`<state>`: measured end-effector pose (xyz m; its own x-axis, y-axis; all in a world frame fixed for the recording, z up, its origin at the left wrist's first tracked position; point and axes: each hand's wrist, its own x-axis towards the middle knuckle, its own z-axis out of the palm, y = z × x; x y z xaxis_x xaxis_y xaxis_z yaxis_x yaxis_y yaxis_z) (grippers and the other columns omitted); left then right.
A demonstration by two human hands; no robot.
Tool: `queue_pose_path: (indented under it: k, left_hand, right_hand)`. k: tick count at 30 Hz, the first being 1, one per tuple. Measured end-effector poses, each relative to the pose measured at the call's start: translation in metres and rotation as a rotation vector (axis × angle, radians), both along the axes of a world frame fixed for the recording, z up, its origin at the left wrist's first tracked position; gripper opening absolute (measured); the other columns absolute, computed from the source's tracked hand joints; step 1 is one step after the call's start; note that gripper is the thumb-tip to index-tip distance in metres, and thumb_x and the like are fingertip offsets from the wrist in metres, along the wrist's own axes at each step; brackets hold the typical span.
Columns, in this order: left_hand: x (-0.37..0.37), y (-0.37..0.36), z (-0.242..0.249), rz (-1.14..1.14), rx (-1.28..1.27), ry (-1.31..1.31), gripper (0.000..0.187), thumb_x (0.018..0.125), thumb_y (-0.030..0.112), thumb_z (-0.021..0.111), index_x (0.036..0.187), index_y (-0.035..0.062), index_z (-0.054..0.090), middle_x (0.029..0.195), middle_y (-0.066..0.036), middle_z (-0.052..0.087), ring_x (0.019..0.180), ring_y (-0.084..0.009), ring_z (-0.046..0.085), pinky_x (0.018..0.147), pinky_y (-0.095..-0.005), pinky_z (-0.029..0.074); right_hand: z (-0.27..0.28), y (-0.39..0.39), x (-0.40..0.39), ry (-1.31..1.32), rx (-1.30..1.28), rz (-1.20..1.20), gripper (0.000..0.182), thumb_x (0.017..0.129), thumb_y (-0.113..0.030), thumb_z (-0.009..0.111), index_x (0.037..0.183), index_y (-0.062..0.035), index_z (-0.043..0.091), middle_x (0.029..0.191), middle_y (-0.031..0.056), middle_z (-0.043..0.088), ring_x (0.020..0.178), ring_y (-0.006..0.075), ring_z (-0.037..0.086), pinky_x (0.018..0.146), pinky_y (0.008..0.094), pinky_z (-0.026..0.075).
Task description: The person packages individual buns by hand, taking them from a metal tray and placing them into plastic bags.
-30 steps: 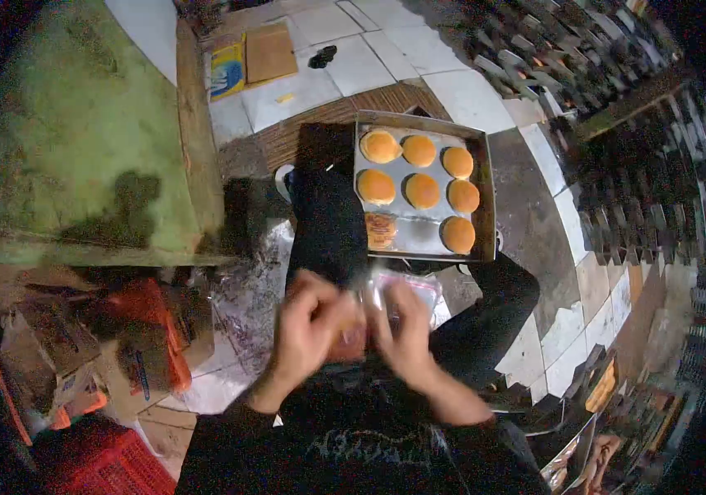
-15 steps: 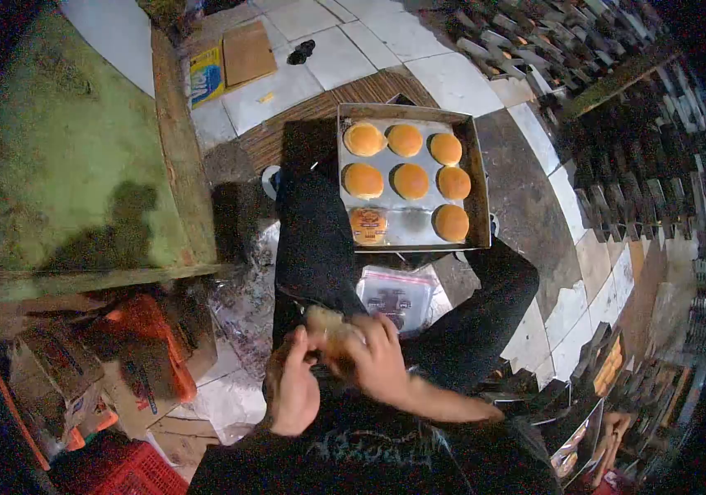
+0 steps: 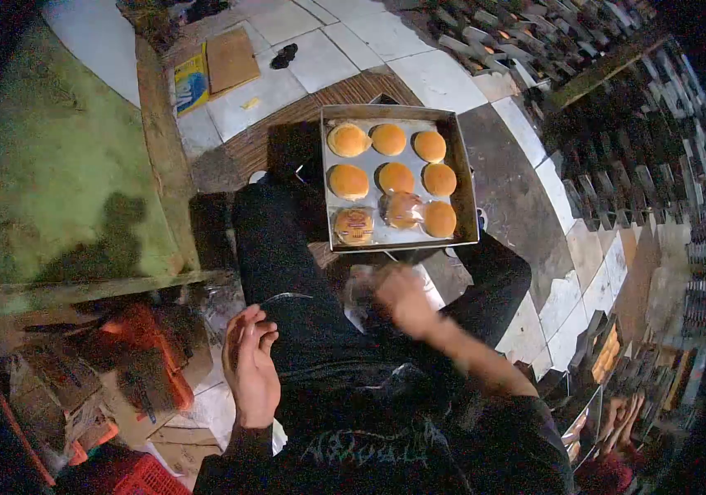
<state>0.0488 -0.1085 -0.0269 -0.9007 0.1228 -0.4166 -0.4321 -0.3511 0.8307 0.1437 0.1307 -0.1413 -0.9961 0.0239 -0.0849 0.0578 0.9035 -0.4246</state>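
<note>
A square metal tray (image 3: 470, 198) holds several round golden buns (image 3: 396, 178). In its front row lie a bun in a printed wrapper (image 3: 354, 225) and another in a clear wrapper (image 3: 404, 210). My right hand (image 3: 405, 299) is blurred by motion below the tray, over the plastic bags (image 3: 361, 290) on my lap; its fingers cannot be made out. My left hand (image 3: 252, 363) is raised at the lower left, fingers apart and bent, holding nothing.
A green board (image 3: 80, 165) stands at the left, above cardboard boxes (image 3: 64, 363) and a red crate (image 3: 151, 476). Cardboard (image 3: 232, 61) lies on the tiles. Dark stacked trays (image 3: 625, 186) fill the right side. Another person's hand (image 3: 621, 421) shows at the lower right.
The wrapped bun has gone from my hands into the tray's front row. My hands have parted: the right moved up and right to the bags, the left moved left. The view has shifted slightly.
</note>
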Motion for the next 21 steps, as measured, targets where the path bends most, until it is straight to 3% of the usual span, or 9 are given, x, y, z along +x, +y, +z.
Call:
queue_pose_path:
  k: [1, 4, 5, 9, 12, 13, 17, 18, 21]
  left_hand:
    - [-0.001, 0.003, -0.012, -0.029, 0.038, -0.037, 0.025, 0.085, 0.017, 0.051, 0.106, 0.002, 0.05, 0.097, -0.006, 0.053, 0.086, -0.0152, 0.053, 0.077, -0.0276, 0.04]
    - [-0.004, 0.025, -0.021, -0.124, 0.08, -0.049, 0.017, 0.086, 0.013, 0.051, 0.097, 0.0011, 0.054, 0.091, -0.006, 0.056, 0.08, -0.0153, 0.054, 0.074, -0.0278, 0.043]
    - [-0.005, 0.034, -0.017, -0.158, 0.103, -0.023, 0.017, 0.086, 0.012, 0.05, 0.098, 0.0008, 0.054, 0.091, -0.006, 0.056, 0.08, -0.0155, 0.054, 0.074, -0.0279, 0.043]
    - [-0.009, 0.051, -0.016, -0.284, 0.176, 0.056, 0.017, 0.086, 0.012, 0.05, 0.097, -0.0003, 0.054, 0.091, -0.007, 0.056, 0.081, -0.0148, 0.054, 0.074, -0.0281, 0.044]
    - [-0.003, 0.062, -0.022, -0.266, 0.129, 0.037, 0.016, 0.086, 0.015, 0.049, 0.092, 0.001, 0.055, 0.086, -0.007, 0.056, 0.08, -0.016, 0.053, 0.074, -0.0296, 0.043]
    - [-0.001, 0.064, -0.031, -0.3, 0.099, 0.013, 0.017, 0.086, 0.016, 0.05, 0.092, 0.0011, 0.055, 0.086, -0.007, 0.057, 0.079, -0.0153, 0.054, 0.074, -0.0297, 0.044]
    - [0.0, 0.075, -0.065, -0.595, -0.204, 0.228, 0.022, 0.084, 0.015, 0.054, 0.098, -0.001, 0.053, 0.091, -0.007, 0.059, 0.089, -0.0184, 0.056, 0.079, -0.029, 0.045]
    - [0.0, 0.077, -0.079, -0.717, -0.303, 0.321, 0.024, 0.083, 0.016, 0.055, 0.099, -0.001, 0.053, 0.091, -0.008, 0.059, 0.09, -0.0216, 0.057, 0.08, -0.0302, 0.045]
    - [-0.002, 0.089, -0.126, -0.936, -0.65, 0.696, 0.034, 0.079, 0.016, 0.059, 0.107, 0.0015, 0.049, 0.1, -0.013, 0.055, 0.098, -0.0283, 0.053, 0.086, -0.0347, 0.041]
  right_hand:
    - [-0.006, -0.02, 0.012, 0.216, 0.303, 0.222, 0.025, 0.075, -0.014, 0.049, 0.096, -0.0061, 0.059, 0.118, 0.0102, 0.044, 0.123, 0.0304, 0.028, 0.102, 0.0509, 0.018]
    - [-0.037, -0.035, 0.037, -0.007, 0.201, 0.081, 0.035, 0.073, -0.013, 0.049, 0.107, -0.0087, 0.057, 0.127, 0.0111, 0.036, 0.128, 0.0328, 0.018, 0.104, 0.053, 0.011]
    - [0.0, -0.036, 0.029, -0.334, 0.387, 0.473, 0.04, 0.076, -0.021, 0.047, 0.114, -0.0107, 0.053, 0.132, 0.0096, 0.033, 0.128, 0.0361, 0.015, 0.102, 0.056, 0.011]
    - [-0.027, -0.012, 0.034, -0.001, 0.39, 0.042, 0.05, 0.076, -0.024, 0.049, 0.124, -0.0127, 0.044, 0.137, 0.013, 0.023, 0.13, 0.0315, 0.014, 0.104, 0.052, 0.01]
    - [-0.025, -0.015, 0.046, -0.133, 0.877, 0.5, 0.051, 0.079, -0.023, 0.046, 0.129, -0.0142, 0.037, 0.138, 0.0152, 0.021, 0.13, 0.0279, 0.014, 0.105, 0.0483, 0.013]
    - [-0.02, -0.014, 0.045, -0.094, 0.126, 0.398, 0.051, 0.08, -0.022, 0.046, 0.13, -0.0145, 0.034, 0.137, 0.0163, 0.023, 0.129, 0.0284, 0.018, 0.104, 0.0443, 0.019]
    - [-0.028, 0.003, 0.033, -0.02, 0.348, 0.105, 0.056, 0.076, -0.018, 0.05, 0.13, -0.0134, 0.033, 0.133, 0.0172, 0.028, 0.124, 0.0324, 0.026, 0.102, 0.0411, 0.024]
    - [-0.021, -0.002, 0.027, 0.025, 0.069, -0.202, 0.05, 0.076, -0.01, 0.046, 0.125, -0.0081, 0.035, 0.128, 0.0186, 0.031, 0.118, 0.0366, 0.031, 0.099, 0.042, 0.027]
    - [-0.059, 0.025, 0.03, 0.037, 0.027, -0.298, 0.046, 0.069, -0.01, 0.052, 0.114, -0.0031, 0.042, 0.111, 0.0205, 0.04, 0.099, 0.0379, 0.041, 0.085, 0.0438, 0.036]
